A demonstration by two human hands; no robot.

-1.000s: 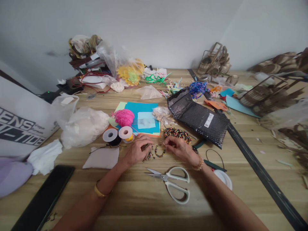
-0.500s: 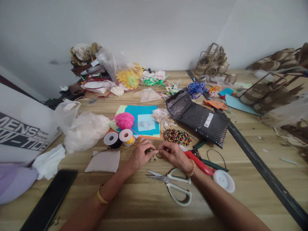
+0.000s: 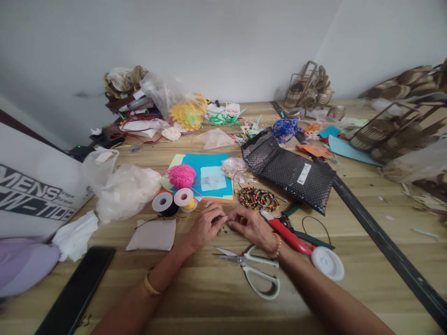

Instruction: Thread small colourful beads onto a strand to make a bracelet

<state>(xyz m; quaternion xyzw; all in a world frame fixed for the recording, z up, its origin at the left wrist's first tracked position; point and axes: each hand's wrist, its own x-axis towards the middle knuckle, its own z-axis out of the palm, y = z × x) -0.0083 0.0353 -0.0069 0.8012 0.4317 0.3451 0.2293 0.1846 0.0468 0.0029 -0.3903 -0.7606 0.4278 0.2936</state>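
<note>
In the head view my left hand [image 3: 205, 227] and my right hand [image 3: 250, 226] meet at the middle of the table, fingertips almost touching. Both are closed in a pinch on a strand of small dark beads [image 3: 225, 231], which my fingers largely hide. Just behind my right hand lies a coiled pile of multicoloured bead strings [image 3: 258, 199]. Scissors with pale handles [image 3: 261, 280] rest in front of my hands, blades pointing left. Red-handled pliers [image 3: 291, 236] lie beside my right wrist. Left of my left hand sit a black thread spool [image 3: 165, 204] and a yellow thread spool [image 3: 185, 199].
A pink yarn ball [image 3: 181, 176] lies on blue paper [image 3: 209, 160]. A black bubble mailer [image 3: 296, 174] and a white spool [image 3: 327, 263] are on the right. At left are a white pouch [image 3: 152, 235], a plastic bag [image 3: 127, 190] and a phone [image 3: 77, 288].
My right fingertips have curled lower and inward, and fewer beads show beneath them. The view has shifted slightly; the other things on the table stay put.
</note>
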